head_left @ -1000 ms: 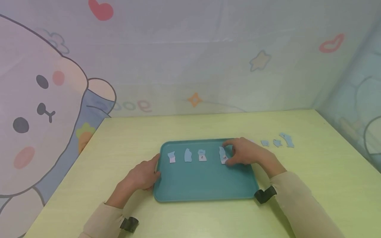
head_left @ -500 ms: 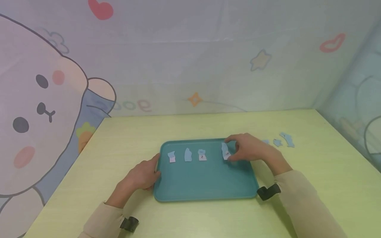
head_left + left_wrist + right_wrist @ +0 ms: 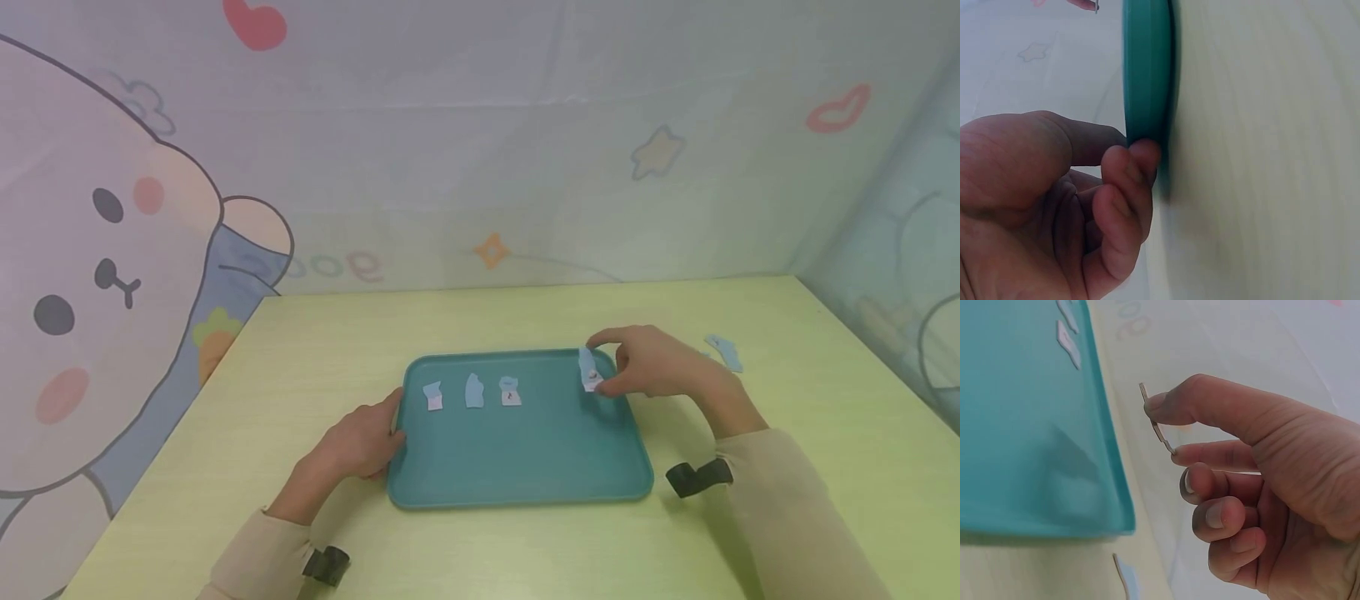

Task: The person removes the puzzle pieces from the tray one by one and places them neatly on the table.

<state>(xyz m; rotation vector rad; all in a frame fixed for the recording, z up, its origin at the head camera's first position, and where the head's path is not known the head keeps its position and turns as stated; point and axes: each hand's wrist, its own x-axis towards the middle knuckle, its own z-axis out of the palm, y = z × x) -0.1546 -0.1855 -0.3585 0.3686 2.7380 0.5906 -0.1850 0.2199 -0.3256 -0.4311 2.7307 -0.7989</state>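
Note:
At the left end of the teal tray (image 3: 525, 462), my left hand (image 3: 360, 440) grips the rim; the left wrist view has its thumb and curled fingers at the tray's edge (image 3: 1147, 69). My right hand (image 3: 663, 362) pinches a thin puzzle piece (image 3: 587, 367), light blue with a white lower end, between thumb and index finger. In the right wrist view this piece (image 3: 1155, 425) is edge-on, raised above the tray near a corner. Three similar pieces lie in a row on the tray: a left one (image 3: 433, 396), a middle one (image 3: 474, 391) and a right one (image 3: 510, 392).
On the pale yellow table (image 3: 510, 550), right of the tray, lies a long light-blue piece (image 3: 725, 352). Other pieces there are mostly hidden behind my right hand. A cartoon-printed cloth (image 3: 450, 150) hangs behind the table.
My right hand has moved right and away from me with the pinched puzzle piece, from the tray's upper right area to its far right corner. My left hand stays on the rim.

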